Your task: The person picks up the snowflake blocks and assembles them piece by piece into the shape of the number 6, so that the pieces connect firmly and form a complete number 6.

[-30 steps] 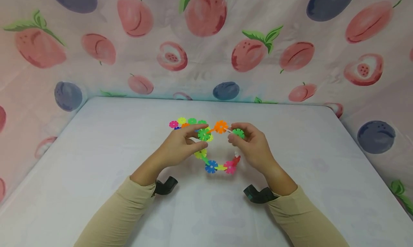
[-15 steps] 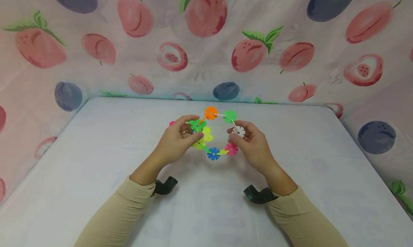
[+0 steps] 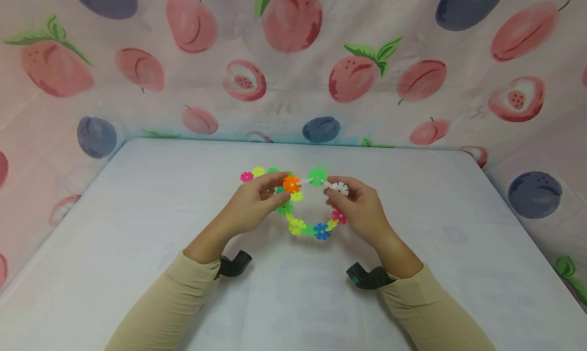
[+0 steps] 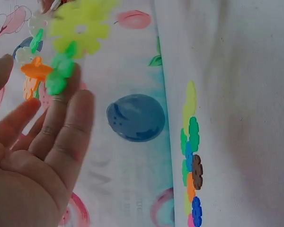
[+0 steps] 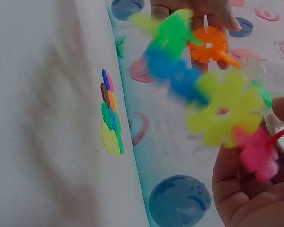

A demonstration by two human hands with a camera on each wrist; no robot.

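While both hands hold it up over the table [image 3: 137,228], the ring of snowflake pieces [image 3: 308,208] hangs between them in the head view. The left hand [image 3: 252,208] pinches the orange piece [image 3: 292,184] at the ring's upper left; the right hand [image 3: 357,208] pinches the white piece [image 3: 340,189] at its upper right. The ring's open loop sags toward the person, blue piece [image 3: 322,231] lowest. The two grips are about level, so neither hand is nearer. A loose pile of pieces [image 3: 261,173] lies on the table just behind the left hand, partly hidden by its fingers; piece count unclear.

Left wrist view: left hand [image 4: 33,156] low left, fingers fairly straight, tips by the orange piece [image 4: 35,71] and a green one; thumb contact cut off at the edge, so the pinch itself is hard to confirm here. Yellow-green piece [image 4: 80,28] blurred up top. The pile [image 4: 191,161] shows edge-on, well apart from the hand.

Right wrist view: ring blurred and close. Right hand [image 5: 255,189] lower right, fingers curled round the pink piece [image 5: 258,153] and a white one, mostly cropped. Yellow-green piece [image 5: 225,109] in front, orange piece [image 5: 208,45] beyond, under the other hand's fingertips. The pile [image 5: 111,113] lies off to the left on the table.
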